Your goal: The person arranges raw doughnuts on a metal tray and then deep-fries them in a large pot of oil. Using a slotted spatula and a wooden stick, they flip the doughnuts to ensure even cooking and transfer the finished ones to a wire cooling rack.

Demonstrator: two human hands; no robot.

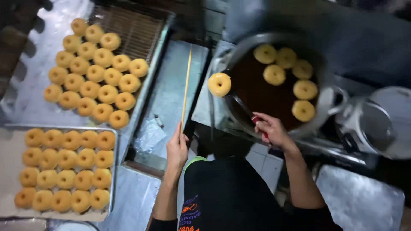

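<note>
Overhead, right hand (270, 130) lifts a doughnut (219, 84) past the pan rim (234, 51).

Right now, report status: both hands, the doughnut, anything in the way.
Left hand grips long thin stick, upright over metal counter. Right hand holds red-handled tool, lifting one doughnut at pan rim. Six more float in oil. Nothing blocking.

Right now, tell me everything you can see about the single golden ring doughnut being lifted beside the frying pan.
The single golden ring doughnut is round and puffy, pale yellow-gold with a small dimpled hole in its centre. It hangs just outside the left rim of the big round metal frying pan of dark oil, carried on the tip of a thin dark tool that the right hand grips by a red handle. Nothing else touches it.
</note>
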